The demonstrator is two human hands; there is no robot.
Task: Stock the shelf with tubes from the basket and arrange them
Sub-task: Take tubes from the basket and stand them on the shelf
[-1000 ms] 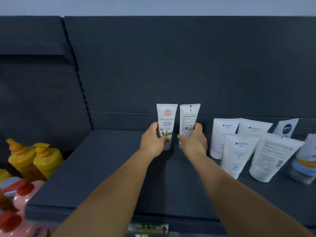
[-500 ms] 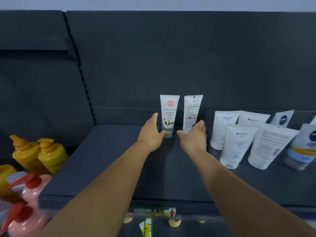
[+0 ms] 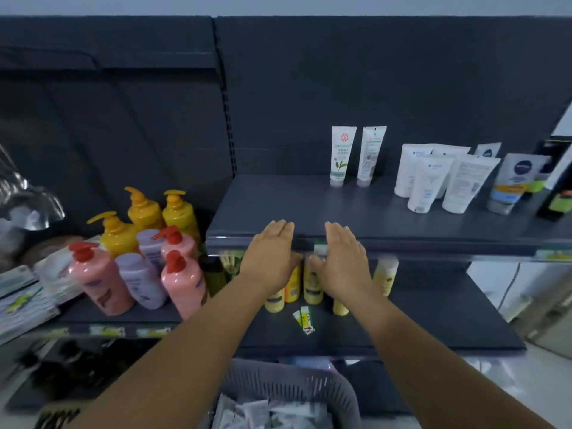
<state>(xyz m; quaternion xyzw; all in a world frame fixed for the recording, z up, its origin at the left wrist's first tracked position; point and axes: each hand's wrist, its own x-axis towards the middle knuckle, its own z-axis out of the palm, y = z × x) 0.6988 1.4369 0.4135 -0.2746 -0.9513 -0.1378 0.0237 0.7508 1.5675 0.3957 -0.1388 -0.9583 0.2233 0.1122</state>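
Two slim white tubes stand upright side by side at the back of the dark shelf (image 3: 278,209): one with a red emblem and green leaf (image 3: 341,156), one turned to its printed back (image 3: 370,156). My left hand (image 3: 272,258) and my right hand (image 3: 342,258) hover flat and empty in front of the shelf's front edge, well short of the tubes. A grey slotted basket (image 3: 309,388) sits below my arms, holding several white tubes (image 3: 272,413).
Wider white tubes (image 3: 439,178) and a blue-labelled tube (image 3: 513,181) fill the shelf's right side. Orange, pink and lilac pump bottles (image 3: 139,261) crowd the left lower shelf. Yellow bottles (image 3: 309,283) and a loose price tag (image 3: 305,320) lie on the shelf beneath.
Both hands let go of the two slim tubes and pulled back to the shelf's front edge. The view dropped and widened, bringing the basket and lower shelves into sight.
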